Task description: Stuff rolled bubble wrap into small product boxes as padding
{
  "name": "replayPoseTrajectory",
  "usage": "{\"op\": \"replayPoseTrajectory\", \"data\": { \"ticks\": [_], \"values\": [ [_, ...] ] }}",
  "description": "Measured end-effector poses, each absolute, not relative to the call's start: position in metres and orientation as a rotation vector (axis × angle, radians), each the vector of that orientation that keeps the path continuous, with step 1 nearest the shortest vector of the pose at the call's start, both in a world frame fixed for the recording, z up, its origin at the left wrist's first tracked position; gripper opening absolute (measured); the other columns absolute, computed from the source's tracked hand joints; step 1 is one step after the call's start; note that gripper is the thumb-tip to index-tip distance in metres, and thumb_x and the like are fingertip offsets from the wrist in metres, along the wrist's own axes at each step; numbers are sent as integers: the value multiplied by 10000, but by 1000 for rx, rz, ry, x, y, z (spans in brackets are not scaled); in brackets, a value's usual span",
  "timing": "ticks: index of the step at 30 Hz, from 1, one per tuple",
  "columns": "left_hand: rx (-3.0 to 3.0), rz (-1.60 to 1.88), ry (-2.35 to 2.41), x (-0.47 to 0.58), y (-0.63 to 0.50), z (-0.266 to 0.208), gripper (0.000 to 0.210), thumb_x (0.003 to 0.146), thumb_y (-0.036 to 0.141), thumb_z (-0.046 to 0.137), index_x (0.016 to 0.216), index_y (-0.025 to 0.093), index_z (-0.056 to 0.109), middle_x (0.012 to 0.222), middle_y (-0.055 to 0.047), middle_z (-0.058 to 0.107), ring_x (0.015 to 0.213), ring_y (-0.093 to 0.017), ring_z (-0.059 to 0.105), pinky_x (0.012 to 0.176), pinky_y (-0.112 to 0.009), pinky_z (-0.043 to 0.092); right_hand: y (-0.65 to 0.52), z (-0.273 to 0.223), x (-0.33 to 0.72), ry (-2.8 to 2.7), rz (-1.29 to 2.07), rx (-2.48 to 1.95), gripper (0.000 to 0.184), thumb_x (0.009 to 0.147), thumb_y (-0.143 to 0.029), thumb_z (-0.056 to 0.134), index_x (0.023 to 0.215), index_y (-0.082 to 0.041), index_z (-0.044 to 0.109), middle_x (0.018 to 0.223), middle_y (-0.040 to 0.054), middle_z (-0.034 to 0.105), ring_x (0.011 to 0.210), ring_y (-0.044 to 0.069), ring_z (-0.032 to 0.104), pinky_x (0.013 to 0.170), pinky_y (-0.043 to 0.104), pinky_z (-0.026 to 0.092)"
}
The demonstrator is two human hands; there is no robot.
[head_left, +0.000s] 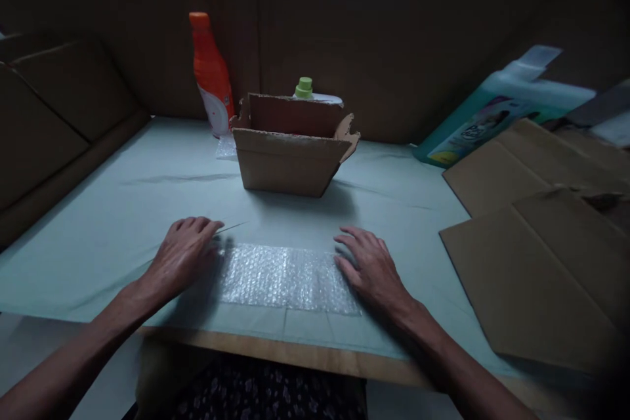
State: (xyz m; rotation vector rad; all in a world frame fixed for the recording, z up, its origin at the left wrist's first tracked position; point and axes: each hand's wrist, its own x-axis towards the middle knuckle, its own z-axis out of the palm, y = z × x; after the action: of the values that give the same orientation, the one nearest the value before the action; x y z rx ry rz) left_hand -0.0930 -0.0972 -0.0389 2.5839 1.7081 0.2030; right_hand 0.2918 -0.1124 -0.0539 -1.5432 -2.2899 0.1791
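Note:
A flat strip of clear bubble wrap (pixel 288 277) lies on the pale cloth close to the table's front edge. At its left end is my left hand (pixel 189 249), palm down with fingers loosely stretched out and the thumb mostly hidden. My right hand (pixel 367 262) rests by the opposite end, fingers apart and thumb near the wrap's edge. Whether either hand presses on the wrap is hard to tell. Beyond both hands stands a small open cardboard box (pixel 288 161) with torn edges; something reddish shows faintly inside.
Behind the box are an orange bottle (pixel 210 75) and a green-capped bottle (pixel 304 88). A tilted jug of teal liquid (pixel 485 111) leans at the back right, beside flattened cardboard (pixel 531 275). Cardboard (pixel 63 111) borders the left side. The cloth (pixel 162 151) has creases.

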Motion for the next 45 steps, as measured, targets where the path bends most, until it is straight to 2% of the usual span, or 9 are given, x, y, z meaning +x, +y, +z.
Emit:
{"op": "replayPoseTrajectory", "data": {
  "ticks": [4,13,19,22,29,33,36,41,45],
  "values": [
    [2694,511,1575,-48,-77,-45,488,944,267,484,1415,141,505,1476,-206,543,1369,-360,496,1095,-543,425,-76,-53,246,-2411,122,-1347,414,936,-192,524,1341,-201,609,1512,141,532,1382,309,490,1052,541,459],
    [2560,276,1696,-59,-47,-97,605,1016,450,348,1501,103,453,1602,-221,397,1508,-362,344,1196,-597,296,-16,-72,231,-2594,106,-1302,438,1001,-354,553,1402,-183,594,1479,93,589,1368,272,535,1148,428,417],
    [2475,509,1894,-124,-68,-97,524,1017,441,310,1360,165,594,1468,-212,566,1397,-382,490,1121,-611,396,-53,-90,348,-2320,-94,-1633,421,1016,-321,462,1373,-159,617,1456,178,592,1365,323,540,1055,527,471],
    [2443,596,1876,-139,-84,-97,467,973,494,372,1301,282,628,1388,-109,646,1279,-365,587,1061,-598,467,-77,-85,352,-2238,-96,-1635,375,1025,-339,450,1286,-182,668,1353,154,671,1289,310,596,1013,528,494],
    [2528,349,1844,-166,-111,-102,343,830,386,516,1067,249,722,1264,-130,698,1137,-368,650,933,-540,526,-105,-67,256,-2402,285,-1317,226,965,-290,597,1131,-163,684,1358,137,658,1257,289,586,1036,483,474],
    [2584,245,1828,-160,-121,-84,153,819,282,504,828,235,649,1036,-97,735,959,-315,668,917,-522,503,-123,-62,237,-2355,548,-1228,88,947,-184,559,931,-198,644,1068,91,737,993,248,661,900,435,500],
    [2675,274,1765,-141,-119,-55,168,865,173,461,817,233,610,795,-31,702,802,-261,637,981,-564,453,-150,-49,245,-2239,919,-1303,146,940,-197,551,1061,-199,632,938,52,719,823,197,655,772,348,500],
    [3115,474,1485,-71,-80,-2,238,901,52,442,837,202,615,787,-34,655,858,-231,606,1113,-548,380,-211,-43,257,-1920,1416,-1409,315,882,-257,603,1195,-249,638,935,19,655,845,174,627,768,286,486],
    [3305,525,1115,-1,-30,-3,290,986,95,412,860,181,659,831,-45,676,921,-212,610,1172,-513,348,-247,-56,257,-1672,1597,-1529,427,890,-396,628,1300,-277,640,819,-2,551,729,150,536,689,274,457]
  ]
}}
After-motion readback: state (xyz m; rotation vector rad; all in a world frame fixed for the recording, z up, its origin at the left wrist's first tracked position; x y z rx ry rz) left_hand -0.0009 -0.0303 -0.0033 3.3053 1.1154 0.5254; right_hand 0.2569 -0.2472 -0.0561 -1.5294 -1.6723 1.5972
